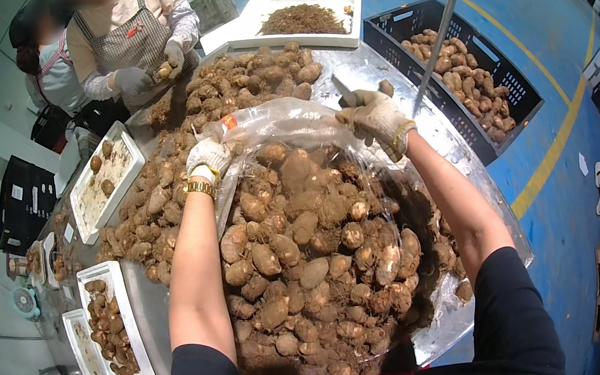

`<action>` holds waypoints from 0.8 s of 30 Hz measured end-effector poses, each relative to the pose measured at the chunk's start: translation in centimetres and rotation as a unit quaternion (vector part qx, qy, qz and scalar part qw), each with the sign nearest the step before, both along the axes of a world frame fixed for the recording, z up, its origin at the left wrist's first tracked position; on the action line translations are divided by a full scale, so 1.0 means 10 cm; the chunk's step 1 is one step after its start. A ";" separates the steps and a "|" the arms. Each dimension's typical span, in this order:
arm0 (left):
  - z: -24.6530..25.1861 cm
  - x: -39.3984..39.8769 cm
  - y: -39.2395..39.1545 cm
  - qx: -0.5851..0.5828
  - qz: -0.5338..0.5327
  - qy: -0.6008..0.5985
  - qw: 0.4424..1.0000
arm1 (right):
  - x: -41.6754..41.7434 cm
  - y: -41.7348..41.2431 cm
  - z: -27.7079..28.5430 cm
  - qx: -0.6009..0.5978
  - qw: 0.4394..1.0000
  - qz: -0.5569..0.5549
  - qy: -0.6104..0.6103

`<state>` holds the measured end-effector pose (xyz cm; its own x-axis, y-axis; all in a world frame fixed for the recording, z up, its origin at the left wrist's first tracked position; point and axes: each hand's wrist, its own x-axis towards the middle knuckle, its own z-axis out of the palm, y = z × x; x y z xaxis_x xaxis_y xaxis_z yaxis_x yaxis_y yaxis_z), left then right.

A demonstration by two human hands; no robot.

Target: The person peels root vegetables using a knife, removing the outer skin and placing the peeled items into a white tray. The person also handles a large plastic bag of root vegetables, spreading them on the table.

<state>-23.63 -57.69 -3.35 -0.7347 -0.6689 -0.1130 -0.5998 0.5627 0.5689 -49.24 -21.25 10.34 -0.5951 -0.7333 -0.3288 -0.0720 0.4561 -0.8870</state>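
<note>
A large heap of small, fibrous taro corms (pixel 309 240) fills the space before me. A clear plastic bag (pixel 287 114) stretches in an arch over the far side of the heap. My left hand (pixel 207 158), in a pale work glove with a metal-banded watch at the wrist, grips the bag's left edge. On the right, my gloved right hand (pixel 378 119) grips the bag's other side. A flat, knife-like grey blade (pixel 341 88) sticks out past its fingers; its handle is hidden. Dirt darkens that glove's fingertips.
More taro (pixel 251 78) covers the metal table (pixel 135 313). A white foam tray (pixel 356 27) of brown fibres stands at the back. Other foam trays (pixel 141 336) line the left. A black crate (pixel 486 148) of corms and a metal pole (pixel 444 17) are right. A gloved co-worker (pixel 125 31) handles a corm opposite.
</note>
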 end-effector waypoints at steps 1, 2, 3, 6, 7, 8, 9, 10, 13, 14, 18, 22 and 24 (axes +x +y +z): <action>-0.18 0.06 -0.20 -0.005 -0.009 0.031 0.999 | -0.08 -0.07 -0.12 -0.059 0.998 -0.013 -0.032; -0.22 -0.09 -0.22 -0.005 -0.033 0.030 0.999 | -0.30 -0.08 -0.46 -0.163 0.986 -0.028 -0.013; -0.23 -0.04 -0.25 -0.007 -0.040 0.025 0.999 | -0.34 -0.16 -0.48 -0.104 0.994 -0.023 0.029; 0.37 -0.38 0.36 0.038 -0.064 0.039 0.996 | -0.33 -0.23 -0.33 0.046 0.981 0.045 0.181; 0.59 -0.47 0.62 0.083 -0.065 0.083 0.991 | -0.38 -0.28 -0.38 0.071 0.984 0.066 0.151; 0.81 -0.54 0.86 0.129 -0.063 0.127 0.981 | -0.43 -0.32 -0.59 -0.021 0.989 0.079 0.126; 1.00 -0.59 1.07 0.172 -0.063 0.167 0.969 | -0.48 -0.44 -0.78 -0.047 0.982 0.083 0.162; 1.15 -0.57 1.23 0.207 -0.053 0.200 0.956 | -0.43 -0.53 -0.87 -0.097 0.981 0.098 0.138; 1.38 -0.30 1.45 0.191 -0.008 0.245 0.951 | -0.03 -0.77 -0.57 -0.055 0.968 0.199 0.142; 1.37 -0.16 1.43 0.123 -0.002 0.234 0.964 | 0.08 -0.78 -0.38 -0.008 0.958 0.238 0.160; 1.88 -0.11 1.93 0.270 0.077 0.383 0.880 | 0.07 -0.60 -0.26 -0.106 0.986 0.122 -0.028; 2.13 -0.07 2.10 0.314 0.072 0.409 0.854 | 0.07 -0.18 0.29 -0.297 0.942 0.001 -0.157; 2.15 -0.09 2.17 0.239 0.038 0.400 0.884 | 0.03 -0.05 0.44 -0.407 0.894 -0.041 -0.182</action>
